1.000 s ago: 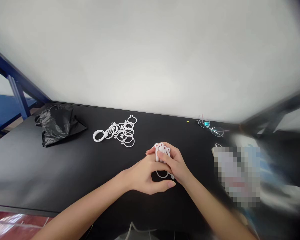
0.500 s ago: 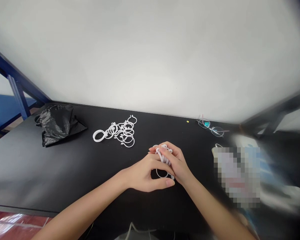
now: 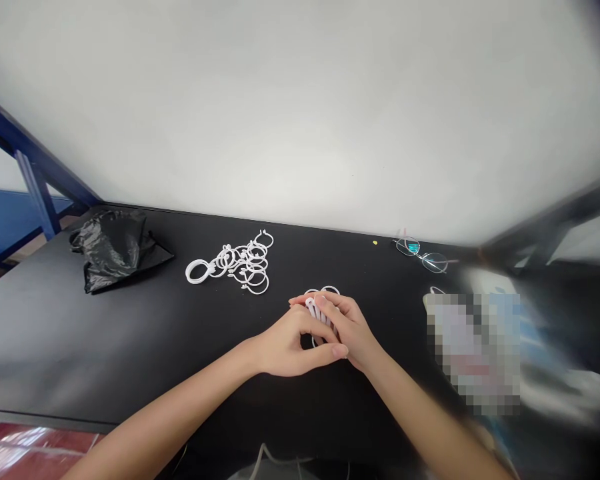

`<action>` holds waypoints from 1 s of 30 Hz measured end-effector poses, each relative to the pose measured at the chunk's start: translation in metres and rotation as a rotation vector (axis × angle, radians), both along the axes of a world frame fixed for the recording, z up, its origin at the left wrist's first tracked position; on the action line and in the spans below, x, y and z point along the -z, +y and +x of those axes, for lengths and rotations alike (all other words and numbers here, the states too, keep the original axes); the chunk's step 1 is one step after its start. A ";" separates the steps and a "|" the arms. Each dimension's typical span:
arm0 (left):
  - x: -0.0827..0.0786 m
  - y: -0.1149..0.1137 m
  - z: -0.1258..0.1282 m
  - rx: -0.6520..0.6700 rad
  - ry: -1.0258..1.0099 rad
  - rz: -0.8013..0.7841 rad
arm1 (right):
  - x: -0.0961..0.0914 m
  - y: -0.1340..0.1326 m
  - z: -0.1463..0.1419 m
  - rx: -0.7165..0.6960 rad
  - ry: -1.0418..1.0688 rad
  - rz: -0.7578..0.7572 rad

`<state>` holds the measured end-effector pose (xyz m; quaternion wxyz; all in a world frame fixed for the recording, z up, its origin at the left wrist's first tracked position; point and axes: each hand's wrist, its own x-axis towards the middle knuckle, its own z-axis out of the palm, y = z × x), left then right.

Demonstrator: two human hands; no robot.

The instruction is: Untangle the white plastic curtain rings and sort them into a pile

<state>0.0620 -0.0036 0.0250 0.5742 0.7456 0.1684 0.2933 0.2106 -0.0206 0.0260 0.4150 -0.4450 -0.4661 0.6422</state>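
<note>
My left hand (image 3: 290, 343) and my right hand (image 3: 354, 327) meet over the black table, both closed around a bunch of white plastic curtain rings (image 3: 318, 311). The right thumb presses on the bunch from above. The left fingers wrap across its near side, and the left thumb tip touches the right hand. Parts of two rings stick out beyond the fingertips, while much of the bunch is hidden. A loose heap of similar open rings (image 3: 254, 269) lies to the left, beside a neat stack of rings (image 3: 189, 273).
At the far left lies a crumpled black plastic bag (image 3: 113, 250). Eyeglasses (image 3: 434, 263) rest near the wall on the right, with a small yellow bit (image 3: 375, 243) beside them. A blurred-out object (image 3: 473, 353) lies right of my right arm. The table (image 3: 145, 347) meets a white wall behind.
The bunch has tilted and sunk lower between my hands, and a ring now shows beyond the right fingers. My left thumb has moved up slightly. The heap and bag have stayed put.
</note>
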 end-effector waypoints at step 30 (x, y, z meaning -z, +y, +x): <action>0.008 0.014 -0.009 0.209 -0.427 -0.809 | 0.008 0.012 0.021 -0.269 0.356 -0.294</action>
